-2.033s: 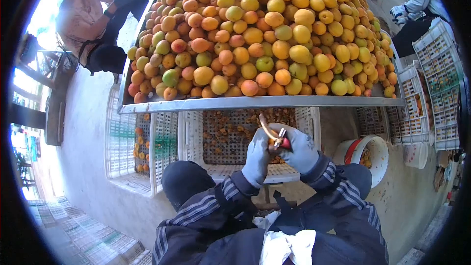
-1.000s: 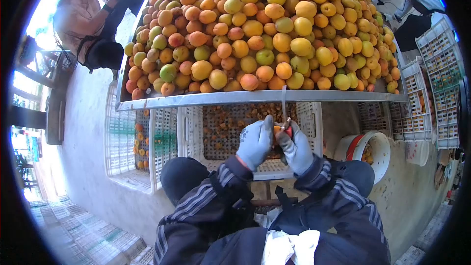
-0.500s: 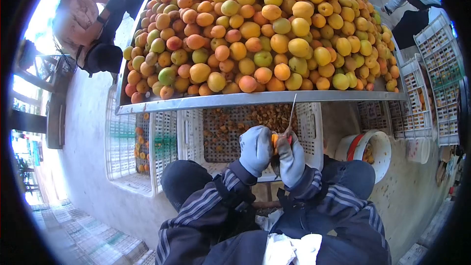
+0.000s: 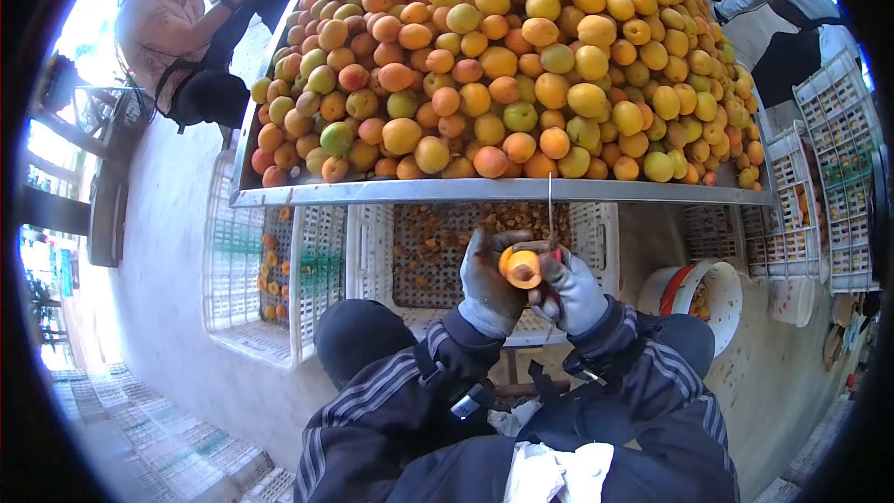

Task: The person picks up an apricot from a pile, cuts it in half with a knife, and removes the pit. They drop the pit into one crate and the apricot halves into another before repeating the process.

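My left hand (image 4: 486, 291), in a grey work glove with darkened fingers, is closed around a cut apricot (image 4: 511, 261). The opened face of the fruit is turned up, showing orange flesh and a brown pit (image 4: 524, 273). Close against it, my gloved right hand (image 4: 577, 294) grips a small knife (image 4: 550, 210) whose thin blade points up and away from me. A bit of red shows at the knife's handle. The right fingers are at the edge of the fruit. Both hands are above the crate between my knees.
A metal-edged table (image 4: 503, 191) heaped with apricots (image 4: 466, 65) stands ahead. Below are a white crate (image 4: 596, 242) with dark scraps and a crate (image 4: 319, 270) beside halved apricots. A white bucket (image 4: 726, 303) stands right, near stacked crates (image 4: 843, 168). People work at both sides.
The apricot has come open, and its inside with the pit now faces up. My hands have turned and drawn slightly apart. The knife blade has swung more upright.
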The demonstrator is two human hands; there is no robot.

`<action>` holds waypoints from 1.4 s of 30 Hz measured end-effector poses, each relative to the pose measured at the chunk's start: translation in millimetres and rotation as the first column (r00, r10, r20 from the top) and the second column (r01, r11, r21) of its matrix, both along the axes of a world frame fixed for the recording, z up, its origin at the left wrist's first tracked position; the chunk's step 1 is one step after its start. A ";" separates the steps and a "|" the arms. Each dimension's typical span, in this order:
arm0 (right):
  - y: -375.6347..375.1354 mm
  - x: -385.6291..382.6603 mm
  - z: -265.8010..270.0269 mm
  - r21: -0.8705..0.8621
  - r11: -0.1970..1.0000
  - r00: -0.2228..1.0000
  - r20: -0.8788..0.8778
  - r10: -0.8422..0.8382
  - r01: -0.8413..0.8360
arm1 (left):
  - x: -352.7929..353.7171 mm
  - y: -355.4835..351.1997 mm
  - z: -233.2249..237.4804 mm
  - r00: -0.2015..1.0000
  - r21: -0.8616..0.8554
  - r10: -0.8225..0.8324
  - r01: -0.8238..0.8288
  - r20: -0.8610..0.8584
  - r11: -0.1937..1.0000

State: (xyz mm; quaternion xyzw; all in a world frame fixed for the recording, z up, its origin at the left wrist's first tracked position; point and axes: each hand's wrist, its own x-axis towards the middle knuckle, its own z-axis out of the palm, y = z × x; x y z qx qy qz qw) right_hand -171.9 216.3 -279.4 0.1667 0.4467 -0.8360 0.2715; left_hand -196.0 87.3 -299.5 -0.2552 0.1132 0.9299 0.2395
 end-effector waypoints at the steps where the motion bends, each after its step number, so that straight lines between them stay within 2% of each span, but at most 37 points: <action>1: 1.2 -1.1 -2.7 -0.003 1.000 1.000 0.002 0.007 -0.007 | 0.9 -1.5 -4.1 1.000 -0.003 0.007 -0.007 0.002 1.000; 3: 1.8 -4.4 -4.9 0.239 0.969 0.998 0.017 0.063 -0.065 | 2.7 -1.8 -11.3 0.985 -0.064 0.107 -0.099 0.133 0.993; 4: -4.9 -5.4 5.8 0.316 0.949 0.999 -0.036 0.012 0.000 | 1.4 -2.3 -16.9 0.985 -0.029 0.110 -0.107 0.136 0.994; 5: -8.3 -4.5 8.3 0.316 0.949 0.999 -0.033 0.015 -0.004 | 1.9 -1.5 -21.7 0.984 -0.029 0.113 -0.110 0.139 0.994; 7: -11.8 0.0 9.7 0.455 0.891 0.984 -0.150 0.092 -0.014 | 0.0 0.5 -22.3 0.971 -0.139 0.178 -0.157 0.161 0.978; 8: -12.5 4.3 9.0 0.492 0.864 0.967 -0.252 0.027 0.104 | 0.4 1.0 -17.0 0.969 -0.131 0.168 -0.145 0.182 0.981; 9: -11.0 4.1 8.9 0.493 0.864 0.967 -0.251 0.029 0.102 | 0.9 1.4 -11.0 0.968 -0.130 0.169 -0.147 0.184 0.981; 10: -8.2 2.7 10.3 0.273 0.908 0.903 -0.378 -0.202 0.318 | 1.7 2.0 -6.0 0.970 -0.138 0.153 -0.128 0.189 0.982; 11: -5.8 -0.2 14.4 0.022 0.866 0.783 -0.441 -0.439 0.499 | 2.5 2.7 -3.9 0.972 -0.147 0.134 -0.106 0.193 0.983; 12: 2.5 -6.9 23.4 -0.024 0.889 0.717 -0.582 -0.384 0.457 | 3.3 2.6 -3.5 0.972 -0.146 0.131 -0.103 0.195 0.984; 13: 5.2 -10.8 30.8 -0.019 0.887 0.715 -0.583 -0.385 0.462 | 4.0 2.5 -3.4 0.984 -0.165 -0.002 0.031 0.176 0.986; 14: 7.5 -12.0 36.3 -0.106 0.907 0.702 -0.599 -0.385 0.407 | 6.0 4.7 -3.4 0.977 -0.184 -0.138 0.168 0.162 0.969; 15: 9.5 -12.2 38.9 -0.188 0.919 0.689 -0.613 -0.386 0.347 | 12.2 9.4 -1.2 0.974 -0.174 -0.149 0.178 0.168 0.969; 16: 8.0 -12.6 39.6 -0.184 0.939 0.653 -0.679 -0.335 0.290 | 21.0 14.2 3.2 0.986 -0.383 -0.166 0.141 -0.033 0.913; 18: 6.9 -6.4 39.9 -0.061 0.974 0.662 -0.723 -0.195 0.220 | 18.8 16.8 1.2 0.965 -0.219 -0.249 0.260 0.077 0.940; 19: 4.9 -5.2 40.6 0.027 0.980 0.646 -0.756 -0.108 0.196 | 22.0 18.7 2.7 0.964 -0.217 -0.253 0.265 0.082 0.939; 20: 6.4 -4.1 37.6 0.017 0.991 0.663 -0.745 -0.077 0.133 | 25.6 20.2 5.9 0.973 -0.370 -0.230 0.208 -0.019 0.906; 21: 6.6 -4.4 37.4 0.013 0.992 0.665 -0.743 -0.076 0.127 | 28.0 20.0 3.1 0.969 -0.440 -0.229 0.167 -0.092 0.882; 23: 6.4 -4.6 39.0 0.092 0.993 0.571 -0.820 0.034 0.073 | 32.8 19.4 -1.9 0.947 -0.571 -0.229 0.062 -0.225 0.819; 25: 7.7 -4.8 40.3 0.091 0.995 0.607 -0.793 0.056 0.027 | 28.6 19.2 -6.9 0.928 -0.416 -0.339 0.250 -0.155 0.875; 26: 9.1 -7.5 39.3 0.181 0.983 0.539 -0.825 0.170 -0.033 | 26.5 12.4 -27.7 0.925 0.019 -0.298 0.311 -0.234 0.950; 27: 10.4 -10.5 38.4 0.274 0.958 0.460 -0.842 0.282 -0.085 | 24.4 5.5 -48.6 0.911 0.408 -0.323 0.405 -0.256 0.818; 28: 11.1 -12.7 37.6 0.370 0.920 0.371 -0.843 0.390 -0.128 | 21.2 6.5 -35.0 0.887 0.354 -0.363 0.449 -0.285 0.820; 29: 10.1 -13.4 36.4 0.373 0.919 0.370 -0.842 0.394 -0.131 | 18.0 7.7 -21.3 0.861 0.299 -0.402 0.490 -0.311 0.819; 31: 2.0 -14.4 34.8 0.426 0.900 0.245 -0.866 0.435 -0.094 | 13.6 9.2 -14.0 0.833 0.245 -0.439 0.527 -0.336 0.814; 32: -8.1 -17.1 51.0 0.349 0.934 0.263 -0.897 0.355 -0.071 | 11.4 10.2 -13.6 0.501 -0.336 -0.408 0.232 -0.763 0.913; 33: -4.9 -15.1 47.2 0.350 0.934 0.261 -0.897 0.357 -0.075 | 11.9 11.3 -12.3 0.218 -0.512 -0.493 -0.039 -0.842 0.858; 34: 1.9 -9.9 38.3 0.247 0.960 0.479 -0.833 0.278 -0.128 | 12.6 12.3 -11.0 -0.005 -0.532 -0.578 -0.384 -0.816 0.755; 35: 6.1 -4.6 29.1 0.132 0.979 0.673 -0.711 0.202 -0.154 | 17.2 14.0 -7.1 0.245 -0.598 -0.557 -0.143 -0.793 0.788; 36: 6.1 0.6 21.2 0.001 0.996 0.773 -0.631 0.070 -0.090 | 22.3 15.1 -3.1 0.475 -0.578 -0.553 0.109 -0.685 0.809; 37: 0.4 3.2 13.0 -0.122 0.993 0.789 -0.610 -0.076 0.002 | 22.7 14.9 -0.4 0.513 -0.568 -0.561 0.163 -0.650 0.807; 39: 4.4 2.2 11.2 -0.166 0.986 0.799 -0.588 -0.125 0.032 | 23.6 14.6 4.8 0.588 -0.535 -0.573 0.263 -0.571 0.803; 41: 4.0 1.0 14.1 -0.187 0.982 0.806 -0.574 -0.144 0.043 | 21.3 15.0 11.9 0.797 -0.260 -0.523 0.460 -0.300 0.849; 42: 3.5 0.2 14.8 -0.207 0.977 0.812 -0.560 -0.165 0.056 | 21.2 15.5 10.6 0.797 -0.260 -0.524 0.460 -0.300 0.849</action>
